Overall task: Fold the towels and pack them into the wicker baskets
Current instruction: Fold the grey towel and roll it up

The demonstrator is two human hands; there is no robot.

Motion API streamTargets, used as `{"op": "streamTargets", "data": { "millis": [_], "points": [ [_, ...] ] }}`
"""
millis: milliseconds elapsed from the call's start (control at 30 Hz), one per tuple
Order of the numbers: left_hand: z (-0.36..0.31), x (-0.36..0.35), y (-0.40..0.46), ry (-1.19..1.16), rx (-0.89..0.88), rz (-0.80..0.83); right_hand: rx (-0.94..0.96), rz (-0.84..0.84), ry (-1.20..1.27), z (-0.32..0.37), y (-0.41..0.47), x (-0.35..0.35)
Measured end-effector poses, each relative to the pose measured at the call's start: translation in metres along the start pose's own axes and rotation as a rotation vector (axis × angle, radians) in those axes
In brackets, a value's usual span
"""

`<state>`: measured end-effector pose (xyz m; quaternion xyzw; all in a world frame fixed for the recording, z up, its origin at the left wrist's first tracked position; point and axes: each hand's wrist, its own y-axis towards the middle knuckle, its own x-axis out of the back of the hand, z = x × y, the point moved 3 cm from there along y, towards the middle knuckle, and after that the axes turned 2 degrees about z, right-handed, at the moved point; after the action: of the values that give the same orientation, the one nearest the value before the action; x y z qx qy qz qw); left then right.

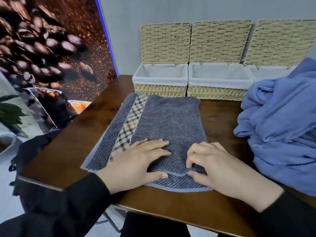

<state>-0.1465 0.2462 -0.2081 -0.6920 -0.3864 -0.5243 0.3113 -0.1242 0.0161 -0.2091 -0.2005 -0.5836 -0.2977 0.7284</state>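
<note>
A grey towel with a plaid stripe lies flat on the dark wooden worktop. The left hand presses on it, fingers straight. Beside it, the right hand pinches the towel's near edge, fingers curled. Behind the towel stand open wicker baskets with white liners, lids up. A blue towel heap sits to the right.
</note>
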Motion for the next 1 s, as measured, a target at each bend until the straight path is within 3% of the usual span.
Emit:
{"op": "streamTargets", "data": {
  "millis": [133,200,267,333,400,467,567,667,800,867,933,1000],
  "points": [
    [-0.005,-0.003,-0.011,0.131,0.046,-0.245,-0.109,-0.173,-0.033,0.010,0.001,0.011],
    [-0.002,0.006,-0.013,0.089,0.140,-0.377,-0.188,-0.256,0.019,0.008,0.000,0.022],
    [0.007,0.023,-0.017,0.012,0.186,-0.482,-0.217,-0.280,0.038,0.006,-0.001,0.033],
    [0.015,0.040,-0.024,0.027,0.125,-0.529,-0.179,-0.275,0.021,0.007,-0.003,0.042],
    [0.017,0.047,-0.033,0.075,-0.008,-0.490,-0.106,-0.231,-0.023,0.013,-0.006,0.043],
    [0.019,0.037,-0.044,0.098,-0.092,-0.347,-0.061,-0.101,-0.059,0.017,-0.011,0.033],
    [0.032,0.005,-0.061,0.132,-0.049,-0.165,-0.087,0.055,-0.051,0.017,-0.023,0.008],
    [0.049,-0.009,-0.072,0.151,0.015,-0.255,-0.148,-0.009,-0.050,0.017,-0.029,-0.006],
    [0.071,0.005,-0.082,0.133,0.294,-0.466,-0.209,-0.054,-0.057,0.016,-0.023,-0.006],
    [0.079,0.015,-0.089,0.115,0.340,-0.551,-0.220,-0.040,-0.065,0.015,-0.021,-0.006],
    [0.088,0.020,-0.093,0.162,0.275,-0.556,-0.223,-0.041,-0.076,0.016,-0.021,-0.007],
    [0.102,0.014,-0.097,0.178,0.217,-0.400,-0.205,-0.058,-0.067,0.017,-0.025,-0.006]
  ]
}}
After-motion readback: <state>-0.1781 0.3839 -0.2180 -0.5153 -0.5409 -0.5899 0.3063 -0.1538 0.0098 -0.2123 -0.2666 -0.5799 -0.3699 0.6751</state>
